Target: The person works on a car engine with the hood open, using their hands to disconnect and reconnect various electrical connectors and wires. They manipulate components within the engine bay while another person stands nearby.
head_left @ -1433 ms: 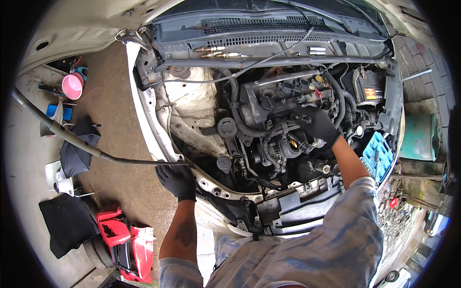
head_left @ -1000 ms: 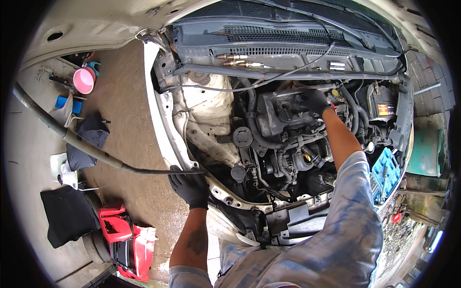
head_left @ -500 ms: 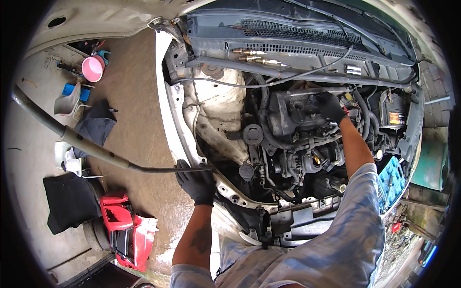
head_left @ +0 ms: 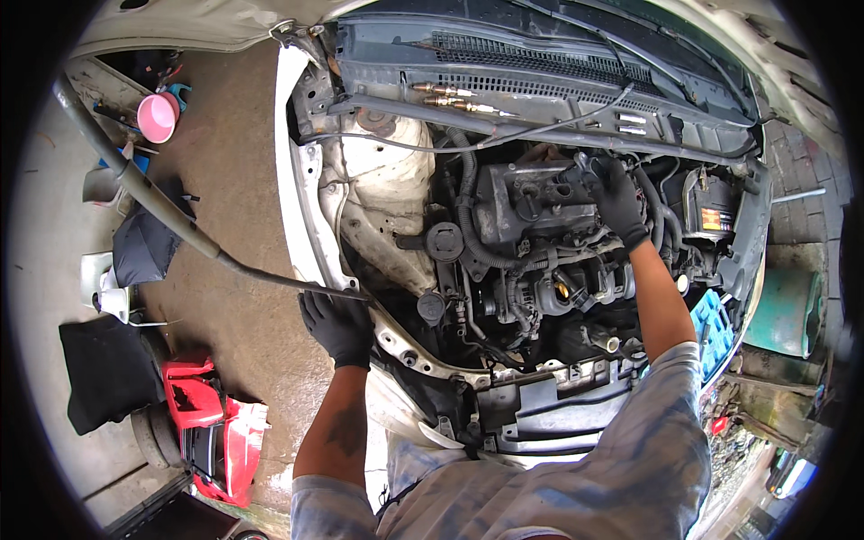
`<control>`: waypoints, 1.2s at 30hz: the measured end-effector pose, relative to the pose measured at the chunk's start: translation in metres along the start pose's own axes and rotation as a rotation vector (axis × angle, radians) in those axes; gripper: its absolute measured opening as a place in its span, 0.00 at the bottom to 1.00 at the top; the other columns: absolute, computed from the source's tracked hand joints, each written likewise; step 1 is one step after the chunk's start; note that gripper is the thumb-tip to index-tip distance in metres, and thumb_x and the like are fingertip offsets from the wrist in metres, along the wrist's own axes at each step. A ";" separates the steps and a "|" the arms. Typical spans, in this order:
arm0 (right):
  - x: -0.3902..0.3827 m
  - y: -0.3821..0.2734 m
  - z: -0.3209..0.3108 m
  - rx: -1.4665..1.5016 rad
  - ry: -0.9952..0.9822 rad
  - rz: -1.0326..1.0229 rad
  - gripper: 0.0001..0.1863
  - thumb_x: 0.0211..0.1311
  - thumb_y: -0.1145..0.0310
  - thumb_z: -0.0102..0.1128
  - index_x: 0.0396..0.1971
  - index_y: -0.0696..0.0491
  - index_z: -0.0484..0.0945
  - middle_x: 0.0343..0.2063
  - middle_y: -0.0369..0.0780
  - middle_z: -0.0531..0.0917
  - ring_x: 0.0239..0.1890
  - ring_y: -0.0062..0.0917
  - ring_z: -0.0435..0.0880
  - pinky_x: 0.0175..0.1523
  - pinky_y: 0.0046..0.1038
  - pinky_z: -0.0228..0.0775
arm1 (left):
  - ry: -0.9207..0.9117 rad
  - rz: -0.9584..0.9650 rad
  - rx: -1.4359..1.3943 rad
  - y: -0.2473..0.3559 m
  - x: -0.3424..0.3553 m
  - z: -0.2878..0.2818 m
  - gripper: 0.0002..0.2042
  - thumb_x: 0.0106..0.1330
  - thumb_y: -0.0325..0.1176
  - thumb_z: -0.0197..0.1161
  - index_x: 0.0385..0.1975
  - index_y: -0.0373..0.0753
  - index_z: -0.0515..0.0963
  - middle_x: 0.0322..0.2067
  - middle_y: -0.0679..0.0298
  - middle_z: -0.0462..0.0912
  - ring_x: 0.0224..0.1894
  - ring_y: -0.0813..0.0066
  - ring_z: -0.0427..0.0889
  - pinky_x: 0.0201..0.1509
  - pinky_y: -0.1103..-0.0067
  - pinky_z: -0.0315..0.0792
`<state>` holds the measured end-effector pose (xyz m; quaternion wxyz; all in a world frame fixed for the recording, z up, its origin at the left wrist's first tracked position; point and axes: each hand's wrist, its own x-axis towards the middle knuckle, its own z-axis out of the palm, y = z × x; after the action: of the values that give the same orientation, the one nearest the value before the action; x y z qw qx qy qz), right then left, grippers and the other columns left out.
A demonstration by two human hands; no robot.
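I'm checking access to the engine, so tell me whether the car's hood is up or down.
Up: the hood shows its pale underside at upper left, and the engine lies exposed under the right hand.

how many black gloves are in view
2: one on the left hand, at the white fender, and one on the right hand, over the top of the engine. Any others may be hidden.

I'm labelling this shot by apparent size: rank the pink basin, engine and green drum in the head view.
1. Engine
2. Green drum
3. Pink basin

Apparent size only; their distances from the camera may differ.
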<state>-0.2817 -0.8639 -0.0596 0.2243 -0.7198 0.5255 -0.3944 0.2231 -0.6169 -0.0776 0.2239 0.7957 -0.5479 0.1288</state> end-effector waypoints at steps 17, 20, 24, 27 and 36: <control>0.058 -0.033 0.086 -0.841 -0.690 0.034 0.29 0.57 0.59 0.68 0.61 0.42 0.79 0.46 0.50 0.88 0.47 0.42 0.89 0.55 0.40 0.80 | -0.010 -0.028 -0.032 0.003 -0.002 0.002 0.33 0.68 0.44 0.66 0.64 0.25 0.69 0.62 0.36 0.73 0.67 0.34 0.69 0.73 0.51 0.62; 0.069 -0.030 0.105 -0.920 -0.829 0.090 0.33 0.58 0.61 0.66 0.66 0.47 0.75 0.46 0.50 0.88 0.49 0.40 0.89 0.57 0.40 0.79 | 0.028 -0.009 -0.036 0.003 -0.002 0.000 0.33 0.67 0.44 0.66 0.64 0.24 0.69 0.62 0.36 0.73 0.66 0.34 0.70 0.72 0.51 0.63; 0.072 -0.010 0.109 -0.933 -0.877 -0.003 0.35 0.57 0.61 0.67 0.65 0.57 0.73 0.48 0.50 0.87 0.52 0.38 0.89 0.59 0.38 0.77 | 0.023 0.014 -0.029 0.004 0.001 -0.004 0.32 0.67 0.43 0.66 0.63 0.24 0.68 0.61 0.36 0.74 0.66 0.34 0.70 0.72 0.51 0.63; 0.062 -0.001 0.102 -0.799 -0.817 0.101 0.33 0.61 0.61 0.67 0.66 0.54 0.73 0.47 0.49 0.88 0.51 0.39 0.89 0.62 0.34 0.74 | 0.036 0.027 -0.042 0.004 -0.001 0.000 0.32 0.67 0.43 0.66 0.63 0.24 0.68 0.61 0.35 0.73 0.66 0.34 0.70 0.72 0.51 0.62; -0.064 -0.086 0.001 -0.231 -0.420 0.007 0.11 0.64 0.63 0.68 0.43 0.50 0.87 0.35 0.44 0.89 0.33 0.41 0.88 0.42 0.37 0.82 | 0.017 0.032 -0.035 -0.004 -0.003 -0.002 0.31 0.70 0.43 0.64 0.64 0.24 0.68 0.61 0.34 0.73 0.66 0.33 0.68 0.73 0.51 0.61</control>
<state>-0.2401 -0.7742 -0.0184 0.2461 -0.8051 0.5114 -0.1724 0.2261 -0.6126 -0.0784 0.2406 0.7815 -0.5609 0.1296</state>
